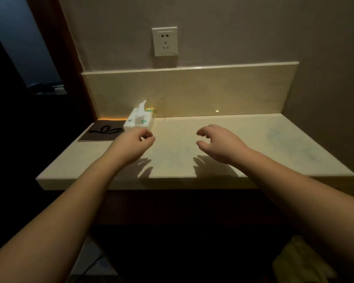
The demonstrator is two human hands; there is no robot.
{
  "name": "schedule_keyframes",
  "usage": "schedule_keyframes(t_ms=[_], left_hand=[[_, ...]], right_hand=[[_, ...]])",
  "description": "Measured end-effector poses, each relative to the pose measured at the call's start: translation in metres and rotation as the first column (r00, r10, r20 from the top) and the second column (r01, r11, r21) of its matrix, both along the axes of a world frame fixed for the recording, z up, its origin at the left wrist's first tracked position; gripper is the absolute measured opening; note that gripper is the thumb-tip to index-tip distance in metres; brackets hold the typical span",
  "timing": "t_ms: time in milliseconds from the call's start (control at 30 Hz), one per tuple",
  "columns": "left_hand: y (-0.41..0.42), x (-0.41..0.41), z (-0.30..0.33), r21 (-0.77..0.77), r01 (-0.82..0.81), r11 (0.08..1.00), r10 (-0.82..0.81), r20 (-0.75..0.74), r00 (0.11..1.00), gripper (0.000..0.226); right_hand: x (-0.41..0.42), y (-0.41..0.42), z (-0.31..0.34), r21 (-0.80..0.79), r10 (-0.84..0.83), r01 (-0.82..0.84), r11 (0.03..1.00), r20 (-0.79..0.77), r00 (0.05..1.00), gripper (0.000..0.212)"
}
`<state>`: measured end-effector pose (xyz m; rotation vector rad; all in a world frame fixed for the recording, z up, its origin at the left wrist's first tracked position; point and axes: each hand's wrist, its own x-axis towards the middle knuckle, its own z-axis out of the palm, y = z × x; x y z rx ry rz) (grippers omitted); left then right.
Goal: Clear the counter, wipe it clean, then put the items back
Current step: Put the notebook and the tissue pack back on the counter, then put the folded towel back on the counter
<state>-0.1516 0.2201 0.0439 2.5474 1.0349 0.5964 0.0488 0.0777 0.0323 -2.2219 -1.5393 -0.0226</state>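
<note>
A cream stone counter (253,144) runs across the view. A white tissue pack (138,121) with a tissue sticking up sits at its back left, next to a flat dark brown bag (102,132) with black cord handles. My left hand (134,142) hovers just in front of the tissue pack with its fingers curled and nothing in them. My right hand (217,142) hovers over the middle of the counter, fingers loosely curled, holding nothing. Both cast shadows on the stone.
A low cream backsplash (213,90) lines the back of the counter, with a white wall socket (165,41) above it. A dark wooden door frame (70,64) stands at the left. A pale yellowish object (298,262) lies on the dark floor at lower right.
</note>
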Motion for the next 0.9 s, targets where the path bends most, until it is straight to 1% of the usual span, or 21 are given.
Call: schedule_keyframes(t_ms=[100,167,267,333,400,467,567,667,767,900], left_hand=[[-0.061,0.023,-0.004,0.023,0.115,0.993,-0.114,-0.023,0.993,0.027],[-0.101,0.04,-0.011,0.022,0.176,0.984,-0.176,-0.033,0.984,0.028],[-0.162,0.067,-0.024,-0.014,0.279,0.96,-0.279,-0.028,0.96,0.027],[-0.204,0.086,-0.034,-0.071,0.341,0.937,-0.343,-0.008,0.939,0.025],[-0.247,0.108,-0.043,-0.127,0.39,0.912,-0.391,0.023,0.92,0.022],[-0.289,0.134,-0.052,-0.15,0.447,0.882,-0.449,0.023,0.893,0.021],[-0.352,0.175,-0.067,-0.182,0.514,0.838,-0.525,-0.016,0.851,0.024],[-0.409,0.213,-0.081,-0.194,0.607,0.771,-0.623,-0.032,0.781,0.027],[-0.46,0.246,-0.094,-0.241,0.705,0.668,-0.73,-0.027,0.683,0.025],[-0.524,0.29,-0.109,-0.27,0.813,0.516,-0.848,-0.03,0.529,0.018]], right_hand=[[0.013,-0.075,-0.002,-0.024,-0.008,0.01,1.0,0.073,0.997,0.041],[0.02,-0.129,-0.007,-0.043,-0.026,0.03,0.999,0.083,0.996,0.042],[0.03,-0.21,-0.022,-0.022,-0.103,0.104,0.994,0.038,0.994,0.042],[0.036,-0.263,-0.035,-0.021,-0.189,0.189,0.982,-0.002,0.982,0.042],[0.043,-0.314,-0.047,-0.041,-0.277,0.275,0.961,-0.048,0.96,0.042],[0.051,-0.365,-0.058,-0.075,-0.372,0.366,0.928,-0.109,0.922,0.043],[0.06,-0.439,-0.078,-0.115,-0.528,0.516,0.849,-0.183,0.829,0.044],[0.065,-0.508,-0.097,-0.107,-0.674,0.67,0.734,-0.235,0.701,0.043],[0.066,-0.569,-0.114,-0.127,-0.76,0.769,0.626,-0.317,0.567,0.042],[0.07,-0.636,-0.139,-0.155,-0.835,0.861,0.484,-0.376,0.402,0.043]])
